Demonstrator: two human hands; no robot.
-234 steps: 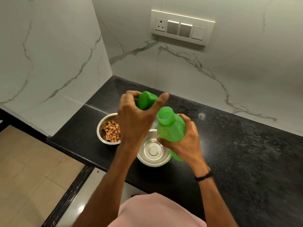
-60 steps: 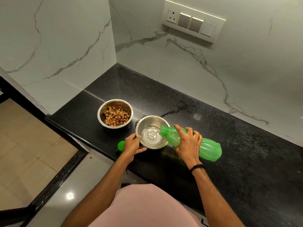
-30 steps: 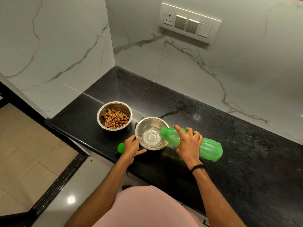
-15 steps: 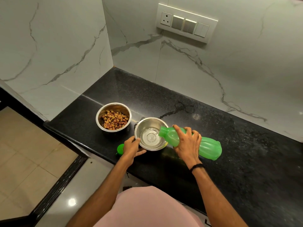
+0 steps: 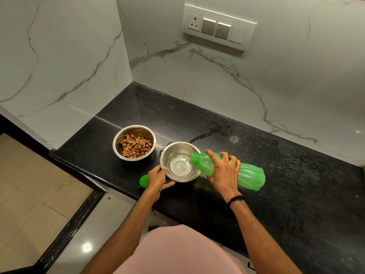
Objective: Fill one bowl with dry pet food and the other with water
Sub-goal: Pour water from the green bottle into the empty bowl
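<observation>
Two steel bowls stand on the black counter (image 5: 296, 194). The left bowl (image 5: 118, 139) holds brown dry pet food (image 5: 136, 146). The right bowl (image 5: 173, 148) has clear water (image 5: 179, 167) pooling in its bottom. My right hand (image 5: 224, 172) grips a green bottle (image 5: 248, 175) lying almost level, its open mouth over the right bowl's rim, water running out. My left hand (image 5: 158, 179) holds the near left rim of that bowl. The green cap (image 5: 143, 180) shows just left of my left hand, partly hidden by it.
Marble walls close the counter at the left and back, with a switch panel (image 5: 217, 26) high on the back wall. The counter's front edge runs just below my left hand; tiled floor (image 5: 29, 194) lies lower left. A damp streak (image 5: 213, 131) marks the counter behind the bowls.
The cap came off the bottle, and my right hand tipped the bottle over the right bowl. Water has gathered in that bowl. Over the last second both hands stay nearly still.
</observation>
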